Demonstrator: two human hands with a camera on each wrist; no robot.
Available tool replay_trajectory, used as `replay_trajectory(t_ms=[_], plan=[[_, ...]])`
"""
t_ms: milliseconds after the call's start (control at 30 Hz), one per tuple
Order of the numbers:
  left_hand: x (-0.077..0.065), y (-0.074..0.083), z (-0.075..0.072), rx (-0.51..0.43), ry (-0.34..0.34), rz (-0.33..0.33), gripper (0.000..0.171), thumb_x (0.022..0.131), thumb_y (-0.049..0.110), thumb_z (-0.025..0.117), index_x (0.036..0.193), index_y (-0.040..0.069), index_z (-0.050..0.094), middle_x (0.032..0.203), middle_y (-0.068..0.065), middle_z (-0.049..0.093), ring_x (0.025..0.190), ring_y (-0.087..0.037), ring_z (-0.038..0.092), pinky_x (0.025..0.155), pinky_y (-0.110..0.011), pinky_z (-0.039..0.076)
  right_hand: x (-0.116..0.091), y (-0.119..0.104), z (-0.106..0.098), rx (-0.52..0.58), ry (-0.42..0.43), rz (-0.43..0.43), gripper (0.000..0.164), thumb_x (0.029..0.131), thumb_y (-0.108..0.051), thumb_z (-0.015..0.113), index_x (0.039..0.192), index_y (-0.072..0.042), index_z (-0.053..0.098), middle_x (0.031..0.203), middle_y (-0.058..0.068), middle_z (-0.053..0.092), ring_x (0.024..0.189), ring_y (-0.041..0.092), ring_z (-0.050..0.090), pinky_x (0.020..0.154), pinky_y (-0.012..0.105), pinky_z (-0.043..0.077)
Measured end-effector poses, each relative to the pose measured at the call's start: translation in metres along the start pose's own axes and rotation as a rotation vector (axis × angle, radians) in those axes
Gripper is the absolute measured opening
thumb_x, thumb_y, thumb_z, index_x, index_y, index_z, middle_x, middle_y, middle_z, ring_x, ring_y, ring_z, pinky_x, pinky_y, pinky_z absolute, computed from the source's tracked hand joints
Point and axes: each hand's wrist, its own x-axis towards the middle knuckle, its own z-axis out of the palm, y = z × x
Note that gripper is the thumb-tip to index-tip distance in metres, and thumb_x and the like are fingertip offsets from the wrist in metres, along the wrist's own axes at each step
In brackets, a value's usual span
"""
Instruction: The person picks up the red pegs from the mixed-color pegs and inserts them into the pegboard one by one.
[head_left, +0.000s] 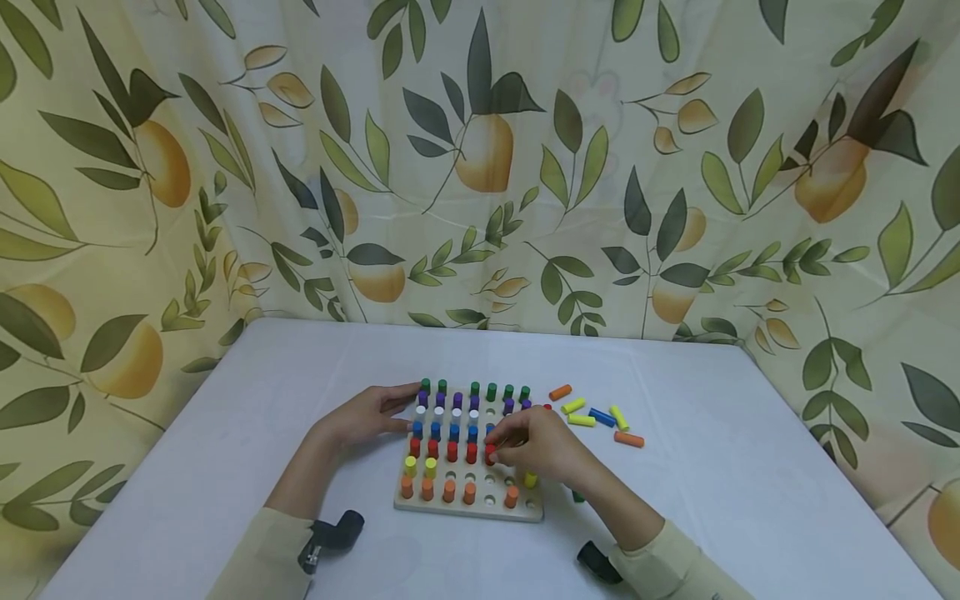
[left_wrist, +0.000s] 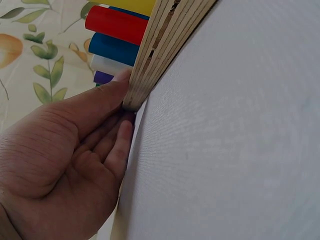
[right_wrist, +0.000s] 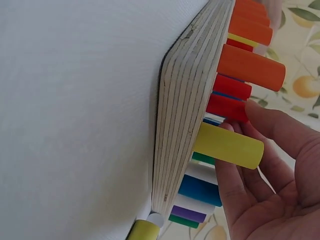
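Observation:
A wooden pegboard point(head_left: 465, 511) lies on the table, set with rows of green, purple, white, blue, red, yellow and orange pegs. My left hand point(head_left: 363, 417) rests against its left edge; in the left wrist view the thumb point(left_wrist: 107, 95) touches the board beside the pegs, and other fingers lie low along the edge. My right hand point(head_left: 547, 446) reaches over the right part of the board. Its thumb and fingers pinch a red peg point(right_wrist: 227, 106) standing at the right end of the red row. A yellow peg point(right_wrist: 230, 145) stands in front of those fingers.
Right of the board lie loose pegs, among them an orange peg point(head_left: 628, 439), a blue peg point(head_left: 602, 417) and a yellow peg point(head_left: 581, 420). A green peg point(head_left: 578, 497) shows partly beneath the right forearm. Behind the white table point(head_left: 675, 392) hangs a leaf-and-fruit patterned curtain point(head_left: 480, 250).

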Motion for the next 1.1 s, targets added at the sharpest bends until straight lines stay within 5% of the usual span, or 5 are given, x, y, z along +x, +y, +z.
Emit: replay_trajectory(t_ms=[1100], plan=[[-0.0011, 0.0017, 0.0, -0.011, 0.004, -0.009, 0.067, 0.093, 0.004, 0.077, 0.154, 0.013, 0.051, 0.16, -0.008, 0.044, 0.147, -0.025, 0.041, 0.118, -0.044, 0.035, 0.0, 0.003, -0.0059, 0.069, -0.033, -0.007, 0.01, 0.093, -0.006, 0.077, 0.102, -0.009, 0.079, 0.093, -0.003, 0.072, 0.08, 0.02, 0.064, 0.07, 0.029, 0.057]])
